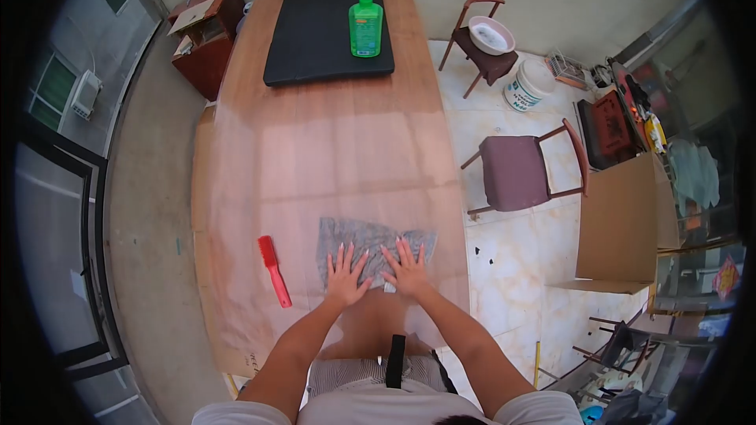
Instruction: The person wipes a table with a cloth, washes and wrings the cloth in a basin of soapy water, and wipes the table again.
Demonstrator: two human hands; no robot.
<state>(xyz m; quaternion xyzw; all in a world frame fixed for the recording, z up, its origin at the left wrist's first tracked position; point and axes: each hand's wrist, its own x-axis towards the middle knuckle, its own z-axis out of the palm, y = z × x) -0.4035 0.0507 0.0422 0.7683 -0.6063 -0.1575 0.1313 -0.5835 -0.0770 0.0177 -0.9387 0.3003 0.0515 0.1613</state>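
Observation:
A grey cloth [366, 238] lies spread on the wooden table [346, 142] near its front edge. Both hands rest flat on it, side by side with a small gap between them. My left hand [346, 274] presses on the cloth's middle, fingers spread. My right hand [407, 267] lies on its right part, fingers also spread. To the left of the cloth is a red brush [274, 270] with its handle toward me. At the table's far end a green pump bottle [366, 27] stands upright on a black board [315, 39].
Right of the table are a purple-seated chair [516, 173], another chair [492, 63] bearing a pink basin [491, 35], a white bucket [529, 85] and a cardboard box [618, 224]. A reddish-brown cabinet [206, 59] stands at the far left.

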